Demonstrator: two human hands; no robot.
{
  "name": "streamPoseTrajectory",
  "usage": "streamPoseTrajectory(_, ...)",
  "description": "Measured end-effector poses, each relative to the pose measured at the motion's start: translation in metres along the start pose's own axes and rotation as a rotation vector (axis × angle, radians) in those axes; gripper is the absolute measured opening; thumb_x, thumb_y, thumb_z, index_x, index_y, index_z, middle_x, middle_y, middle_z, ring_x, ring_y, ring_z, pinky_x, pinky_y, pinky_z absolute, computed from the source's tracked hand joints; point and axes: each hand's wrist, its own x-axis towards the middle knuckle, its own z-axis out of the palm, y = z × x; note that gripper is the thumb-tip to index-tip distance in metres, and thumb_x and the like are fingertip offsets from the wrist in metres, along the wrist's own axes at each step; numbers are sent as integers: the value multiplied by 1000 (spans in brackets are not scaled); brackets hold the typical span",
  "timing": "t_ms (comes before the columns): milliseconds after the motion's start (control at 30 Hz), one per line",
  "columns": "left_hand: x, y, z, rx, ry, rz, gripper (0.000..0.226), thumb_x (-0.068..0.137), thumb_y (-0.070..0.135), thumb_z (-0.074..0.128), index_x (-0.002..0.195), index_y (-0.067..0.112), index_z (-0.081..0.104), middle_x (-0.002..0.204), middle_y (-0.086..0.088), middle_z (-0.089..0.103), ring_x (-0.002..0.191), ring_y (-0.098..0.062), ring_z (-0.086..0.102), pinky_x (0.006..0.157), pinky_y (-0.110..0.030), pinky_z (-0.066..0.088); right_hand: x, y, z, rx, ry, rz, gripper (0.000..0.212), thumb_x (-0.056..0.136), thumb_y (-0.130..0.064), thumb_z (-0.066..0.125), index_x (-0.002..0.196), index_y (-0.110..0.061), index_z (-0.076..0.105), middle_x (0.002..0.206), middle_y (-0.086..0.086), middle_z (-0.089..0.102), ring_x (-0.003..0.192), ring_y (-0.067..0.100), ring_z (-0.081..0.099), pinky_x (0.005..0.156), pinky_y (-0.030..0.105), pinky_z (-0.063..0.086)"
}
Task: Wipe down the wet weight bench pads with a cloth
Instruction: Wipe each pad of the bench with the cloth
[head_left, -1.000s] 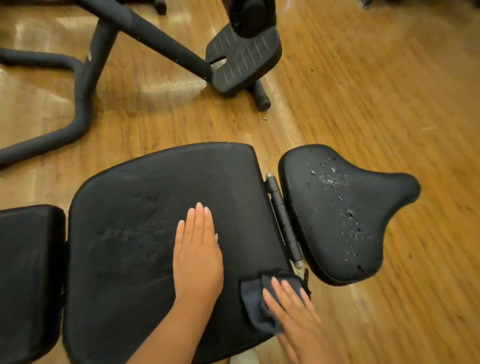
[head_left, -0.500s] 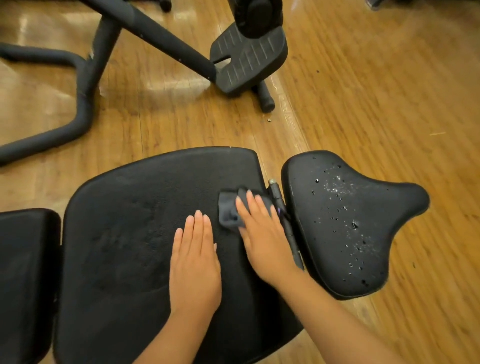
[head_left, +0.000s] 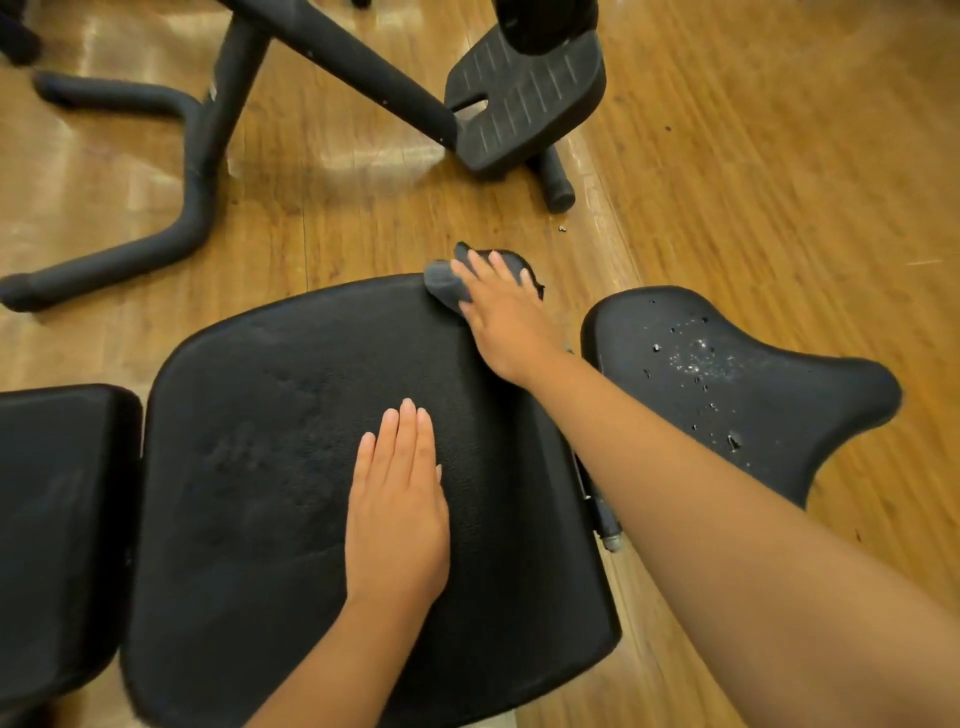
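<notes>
The large black middle pad (head_left: 270, 467) of the weight bench fills the centre. My left hand (head_left: 397, 512) lies flat on it, fingers together, holding nothing. My right hand (head_left: 506, 317) presses a dark grey cloth (head_left: 447, 283) onto the pad's far right corner, and the cloth hangs partly over the edge. To the right, the smaller black seat pad (head_left: 769, 410) carries many water droplets. A third black pad (head_left: 57, 519) shows at the left edge.
A metal hinge bar (head_left: 605, 525) sits in the gap between the middle pad and the seat pad. Another machine's black tube frame (head_left: 197, 171) and ribbed footplate (head_left: 519, 104) stand on the wooden floor (head_left: 779, 182) beyond the bench.
My right hand has swept the cloth from the middle pad's near right corner up along its right side to the far right corner. My left hand has stayed flat on the pad.
</notes>
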Motion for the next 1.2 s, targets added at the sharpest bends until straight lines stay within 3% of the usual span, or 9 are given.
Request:
streamPoseTrajectory(100, 1, 1, 0, -3, 9, 2, 51, 94, 18, 26, 140, -1, 34, 148, -17, 36, 138, -28, 30, 113, -40, 16, -41, -2, 8, 3, -6, -84, 51, 101, -21, 33, 150, -21, 16, 159, -1, 9, 145, 17, 1, 116, 38, -1)
streamPoseTrajectory(267, -2, 0, 1, -8, 7, 13, 51, 94, 19, 25, 140, -2, 34, 148, -18, 36, 138, -28, 30, 114, -39, 14, -162, -9, 35, 94, -27, -14, 51, 98, -29, 28, 148, -24, 21, 157, -5, 13, 144, 9, 1, 118, 39, 4)
streamPoseTrajectory(400, -2, 2, 0, -8, -7, 6, 52, 94, 20, 25, 139, -2, 35, 146, -18, 38, 137, -29, 33, 114, -37, 11, -259, -14, 66, -67, -4, -50, 71, 83, -32, 35, 150, -25, 11, 158, -3, 4, 145, 16, 5, 111, 34, 13)
streamPoseTrajectory(533, -3, 2, -3, 3, -14, 8, 52, 93, 21, 25, 138, -1, 37, 144, -18, 41, 135, -29, 37, 113, -37, 11, -290, -11, 79, -214, 54, -95, 55, 98, -34, 8, 150, -21, 2, 159, 4, -6, 145, 20, -1, 109, 37, 12)
streamPoseTrajectory(600, -2, 0, -3, 3, -14, 2, 52, 93, 21, 25, 138, -2, 38, 144, -18, 42, 134, -29, 37, 113, -35, 9, -281, -11, 77, -209, 29, -77, 55, 97, -35, 15, 150, -24, 4, 159, 2, -4, 145, 18, 1, 109, 37, 13)
streamPoseTrajectory(700, -1, -1, -3, -15, -9, 0, 53, 94, 23, 23, 138, -2, 37, 144, -17, 41, 135, -28, 36, 113, -35, 10, -247, -14, 62, -118, -19, -24, 76, 81, -37, 39, 150, -30, 8, 159, -4, 1, 145, 14, 4, 109, 37, 13)
streamPoseTrajectory(833, -5, 0, 0, -30, 11, 8, 52, 93, 21, 26, 139, -2, 35, 145, -17, 39, 136, -27, 33, 114, -37, 12, -166, -11, 39, -56, 20, 48, 57, 90, -34, 29, 146, -30, 25, 156, -4, 21, 143, 15, 13, 116, 38, 10)
streamPoseTrajectory(1000, 2, 6, 0, -17, 7, -9, 52, 98, 22, 14, 139, -1, 35, 145, -16, 39, 136, -27, 34, 114, -37, 11, -41, 4, 14, -58, 52, 100, 53, 101, -26, 30, 150, -28, 10, 159, 0, 2, 145, 19, -3, 117, 45, 3)
streamPoseTrajectory(1200, 3, -3, 0, -5, 20, -2, 51, 93, 19, 27, 139, -1, 36, 145, -17, 40, 136, -28, 34, 114, -36, 10, 7, 4, 4, -37, 22, 98, 50, 102, -26, 25, 150, -24, 11, 159, 1, 5, 145, 20, -2, 116, 43, 3)
